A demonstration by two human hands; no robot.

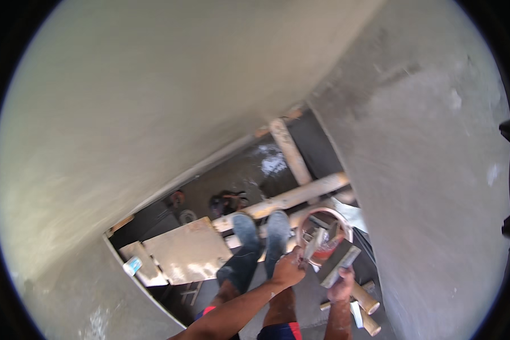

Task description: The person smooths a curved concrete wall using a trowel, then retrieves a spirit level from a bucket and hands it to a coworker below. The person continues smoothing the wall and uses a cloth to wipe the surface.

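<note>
At the bucket's (346, 220) near rim, the left hand (289, 268) is wrapped round a flat-bladed tool (313, 245); the right hand (341, 284) grips a gray float (339, 263) (close by, maybe so bits drop inside).

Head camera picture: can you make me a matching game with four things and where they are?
Things:
1. boots
2. wooden sheet
3. bucket
4. flat rectangular tool

Places:
A. held in the right hand
B. on the picture's left, beside the boots
C. worn on the person's feet
D. on the picture's right, beside the boots

Pairs: 1-C, 2-B, 3-D, 4-A
</note>
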